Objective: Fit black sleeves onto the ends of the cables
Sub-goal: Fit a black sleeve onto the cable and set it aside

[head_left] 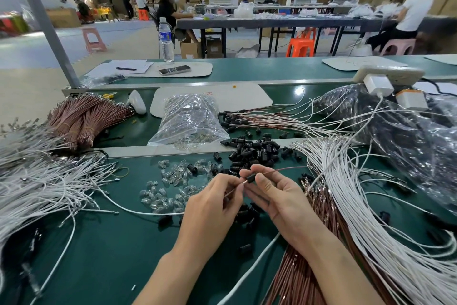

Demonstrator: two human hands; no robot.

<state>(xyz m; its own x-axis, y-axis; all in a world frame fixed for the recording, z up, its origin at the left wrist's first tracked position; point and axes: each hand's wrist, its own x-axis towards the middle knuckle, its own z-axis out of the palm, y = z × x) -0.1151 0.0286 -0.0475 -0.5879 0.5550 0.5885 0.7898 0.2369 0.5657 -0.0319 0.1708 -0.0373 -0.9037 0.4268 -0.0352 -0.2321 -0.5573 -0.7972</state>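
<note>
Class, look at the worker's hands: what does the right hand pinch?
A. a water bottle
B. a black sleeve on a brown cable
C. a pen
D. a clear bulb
B: the right hand pinches the black sleeve between thumb and forefinger, with the brown cable running through it.

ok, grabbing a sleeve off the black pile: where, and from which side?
Pick a stray at the near edge of the sleeve pile, pinching across its round barrel from above; they lie jumbled and touching, so ends are likely blocked by neighbours.
</note>
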